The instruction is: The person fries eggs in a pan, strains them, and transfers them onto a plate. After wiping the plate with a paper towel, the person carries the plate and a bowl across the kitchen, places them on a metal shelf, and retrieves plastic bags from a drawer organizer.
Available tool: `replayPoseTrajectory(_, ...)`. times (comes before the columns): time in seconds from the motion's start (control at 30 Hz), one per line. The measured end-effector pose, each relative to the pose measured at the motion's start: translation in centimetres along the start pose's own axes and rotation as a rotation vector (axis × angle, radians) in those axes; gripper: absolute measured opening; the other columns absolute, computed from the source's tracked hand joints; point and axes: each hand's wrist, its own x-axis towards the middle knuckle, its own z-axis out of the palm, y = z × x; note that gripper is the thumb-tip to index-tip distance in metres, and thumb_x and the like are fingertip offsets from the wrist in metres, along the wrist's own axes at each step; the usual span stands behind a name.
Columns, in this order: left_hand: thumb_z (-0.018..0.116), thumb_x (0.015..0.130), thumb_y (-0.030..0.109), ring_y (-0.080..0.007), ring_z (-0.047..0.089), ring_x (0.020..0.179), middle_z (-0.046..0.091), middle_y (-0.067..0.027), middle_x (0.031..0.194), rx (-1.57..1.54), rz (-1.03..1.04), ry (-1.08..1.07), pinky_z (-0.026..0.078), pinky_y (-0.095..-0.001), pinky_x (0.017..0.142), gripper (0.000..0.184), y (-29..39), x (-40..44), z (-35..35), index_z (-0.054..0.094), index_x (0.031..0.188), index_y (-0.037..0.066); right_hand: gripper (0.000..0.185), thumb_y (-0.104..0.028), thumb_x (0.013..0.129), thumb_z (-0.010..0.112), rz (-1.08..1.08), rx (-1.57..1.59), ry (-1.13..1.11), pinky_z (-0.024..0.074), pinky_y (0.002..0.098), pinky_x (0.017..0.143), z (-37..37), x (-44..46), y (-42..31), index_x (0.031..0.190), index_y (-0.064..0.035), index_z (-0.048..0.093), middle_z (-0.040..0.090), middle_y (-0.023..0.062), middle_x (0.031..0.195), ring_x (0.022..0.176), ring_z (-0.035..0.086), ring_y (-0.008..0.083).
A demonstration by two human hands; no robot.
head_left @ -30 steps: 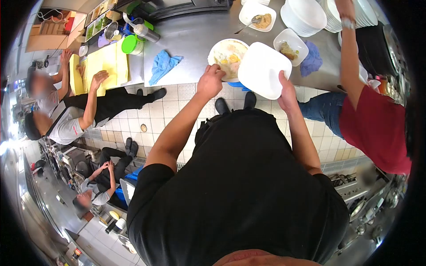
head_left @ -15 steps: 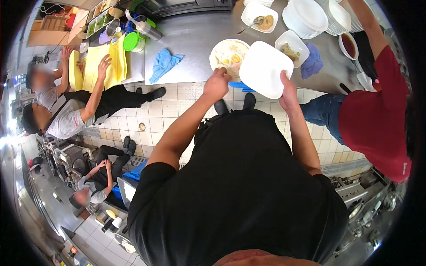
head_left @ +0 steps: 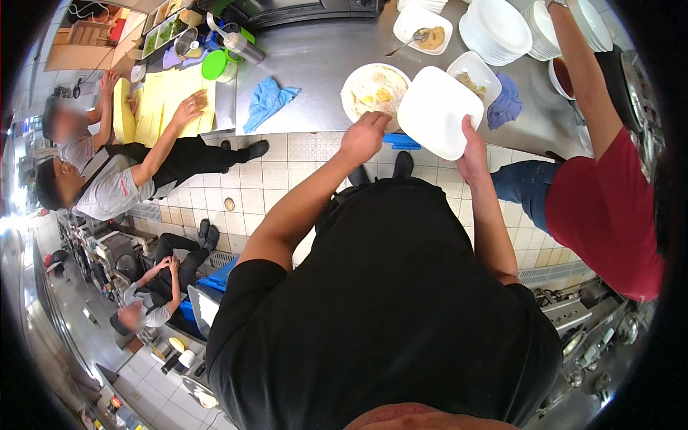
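Note:
My right hand (head_left: pixel 474 153) grips the near right edge of a white square dish (head_left: pixel 436 115), thumb over its top face. The dish is held tilted beside a round white plate (head_left: pixel 347 100) and its surface looks bare. On that plate lies pale food (head_left: pixel 376 82) with yellow bits on top. At the plate's near rim is my left hand (head_left: pixel 364 137), its fingers bent together over the food's edge; the fingertips are partly hidden, and what they hold is not visible. Behind the square dish sits a white bowl (head_left: pixel 484 68) with greenish-brown food.
A bowl with a spoon and tan paste (head_left: pixel 431 37) stands at the back, near stacked white plates (head_left: pixel 494 29). Blue cloth (head_left: pixel 266 102) and purple cloth (head_left: pixel 506 102) lie on the steel counter (head_left: pixel 308 64). A person in red (head_left: pixel 602 208) reaches in from the right; others work at left.
My left hand has shifted slightly right along the plate's rim. My right hand and the square dish have moved a little right. The person in red has swung an arm lower over the counter.

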Motion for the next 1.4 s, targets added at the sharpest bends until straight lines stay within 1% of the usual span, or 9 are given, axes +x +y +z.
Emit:
replayPoseTrajectory(0.2, 0.051, 0.077, 0.004, -0.0291, 0.058, 0.099, 0.062, -0.0124, 0.103, 0.085, -0.006, -0.219, 0.051, -0.0378, 0.081, 0.023, 0.0, 0.9, 0.9, 0.062, 0.097, 0.002, 0.056, -0.048, 0.098, 0.040, -0.015, -0.006, 0.015, 0.0519, 0.0303, 0.047, -0.7, 0.3, 0.2, 0.129, -0.0021, 0.046, 0.065, 0.0088, 0.105, 0.079, 0.068, 0.0170)
replayPoseTrajectory(0.3, 0.051, 0.080, 0.006, -0.0290, 0.058, 0.097, 0.061, -0.0121, 0.101, -0.079, -0.009, 0.049, 0.050, -0.0378, 0.080, 0.020, -0.1, 2.7, 0.4, 0.063, 0.096, 0.004, 0.055, -0.048, 0.098, 0.040, -0.028, 0.010, 0.023, 0.0514, 0.0304, 0.047, -1.1, 0.4, 0.4, 0.128, -0.0023, 0.046, 0.066, 0.0086, 0.103, 0.077, 0.068, 0.0170)
replayPoseTrajectory(0.63, 0.054, 0.077, 0.005, -0.0257, 0.056, 0.099, 0.061, -0.0076, 0.100, 0.175, 0.088, -0.254, 0.050, -0.0349, 0.086, 0.021, -0.7, 7.2, 2.6, 0.066, 0.094, 0.008, 0.054, -0.047, 0.098, 0.039, -0.024, 0.029, 0.079, 0.0523, 0.0305, 0.047, -1.9, -0.4, -0.2, 0.126, -0.0008, 0.047, 0.066, 0.0094, 0.099, 0.075, 0.068, 0.0172)
replayPoseTrajectory(0.77, 0.056, 0.077, 0.007, -0.0284, 0.056, 0.096, 0.062, -0.0091, 0.096, 0.073, 0.061, -0.074, 0.049, -0.0369, 0.084, 0.018, -1.2, 8.9, 1.0, 0.064, 0.092, 0.007, 0.055, -0.047, 0.098, 0.039, -0.027, 0.031, 0.099, 0.0520, 0.0301, 0.045, -2.5, -0.3, 0.4, 0.127, -0.0003, 0.046, 0.066, 0.0096, 0.100, 0.074, 0.068, 0.0171)
replayPoseTrajectory(0.9, 0.057, 0.079, 0.008, -0.0305, 0.056, 0.093, 0.065, -0.0104, 0.090, 0.162, 0.070, 0.030, 0.048, -0.0381, 0.083, 0.012, -3.8, 11.6, 1.7, 0.064, 0.088, 0.006, 0.056, -0.044, 0.099, 0.040, 0.006, 0.027, 0.072, 0.0557, 0.0313, 0.062, -2.9, -0.7, 0.4, 0.131, 0.0008, 0.042, 0.063, 0.0109, 0.111, 0.088, 0.067, 0.0183)
replayPoseTrajectory(1.0, 0.053, 0.080, 0.009, -0.0296, 0.057, 0.095, 0.065, -0.0096, 0.094, 0.243, 0.017, -0.131, 0.048, -0.0381, 0.085, 0.013, -4.2, 11.9, 2.0, 0.064, 0.088, 0.007, 0.059, -0.039, 0.100, 0.044, 0.015, 0.089, 0.049, 0.0412, 0.0345, 0.099, -2.1, -1.3, -0.2, 0.137, 0.0059, 0.033, 0.050, 0.0141, 0.131, 0.118, 0.052, 0.0213)
replayPoseTrajectory(1.17, 0.051, 0.083, 0.011, -0.0309, 0.057, 0.098, 0.065, -0.0105, 0.096, 0.314, -0.013, -0.258, 0.048, -0.0391, 0.086, 0.015, -4.3, 12.6, 1.6, 0.064, 0.090, 0.007, 0.058, -0.037, 0.100, 0.043, 0.013, 0.104, 0.025, 0.0411, 0.0345, 0.099, -1.9, -1.4, -0.4, 0.137, 0.0059, 0.032, 0.050, 0.0141, 0.131, 0.118, 0.052, 0.0212)
replayPoseTrajectory(1.3, 0.050, 0.083, 0.011, -0.0325, 0.056, 0.103, 0.062, -0.0114, 0.105, 0.013, -0.209, 0.075, 0.047, -0.0406, 0.088, 0.019, -4.1, 12.5, -0.6, 0.064, 0.096, 0.008, 0.056, -0.036, 0.100, 0.042, -0.016, 0.130, 0.019, 0.0419, 0.0344, 0.099, -1.8, -1.2, -0.7, 0.137, 0.0056, 0.032, 0.050, 0.0134, 0.131, 0.117, 0.053, 0.0210)
replayPoseTrajectory(1.4, 0.052, 0.084, 0.012, -0.0309, 0.056, 0.103, 0.063, -0.0099, 0.104, 0.066, -0.221, -0.116, 0.047, -0.0403, 0.088, 0.017, -4.2, 12.6, -1.5, 0.065, 0.095, 0.009, 0.055, -0.038, 0.100, 0.041, -0.005, 0.075, 0.023, 0.0437, 0.0337, 0.097, -2.2, -0.8, -0.7, 0.136, 0.0034, 0.036, 0.053, 0.0127, 0.129, 0.116, 0.055, 0.0208)
